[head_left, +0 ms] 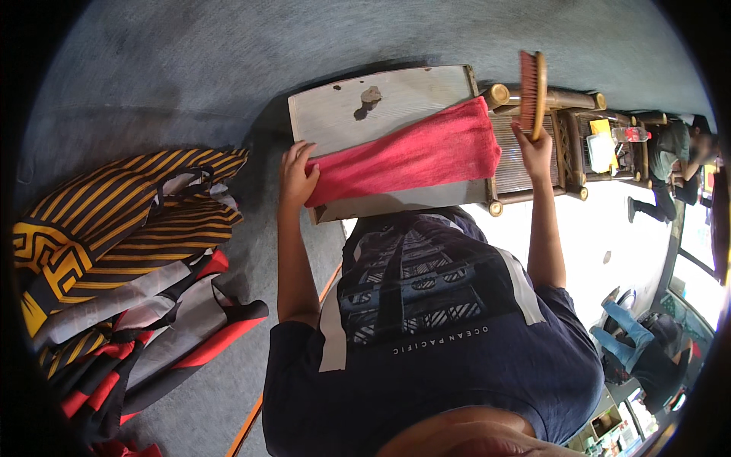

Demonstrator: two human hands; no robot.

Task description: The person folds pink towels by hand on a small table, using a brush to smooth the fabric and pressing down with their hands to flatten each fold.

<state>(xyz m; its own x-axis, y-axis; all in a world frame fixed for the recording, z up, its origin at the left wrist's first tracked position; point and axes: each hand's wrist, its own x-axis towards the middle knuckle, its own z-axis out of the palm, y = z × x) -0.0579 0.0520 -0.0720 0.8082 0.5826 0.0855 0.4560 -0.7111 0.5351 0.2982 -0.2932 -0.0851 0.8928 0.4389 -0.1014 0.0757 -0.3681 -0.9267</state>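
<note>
A folded red towel (407, 152) lies flat across a pale board (335, 118) with worn dark patches. At its left end, my left hand (298, 175) holds the cloth with curled fingers, by the board's edge. My right hand (535, 156) is raised just past the towel's right end, its fingers closed round the handle of a wooden brush (541, 91). The brush stands upright, its reddish-brown bristles facing left and apart from the towel.
Bamboo benches (529, 156) run rightward, bearing a yellow packet (600, 145) and a red-capped bottle (632, 135). Striped black-and-yellow clothing (137, 206) and red, black and grey garments (183, 327) hang at left. One person sits far right; another is at lower right.
</note>
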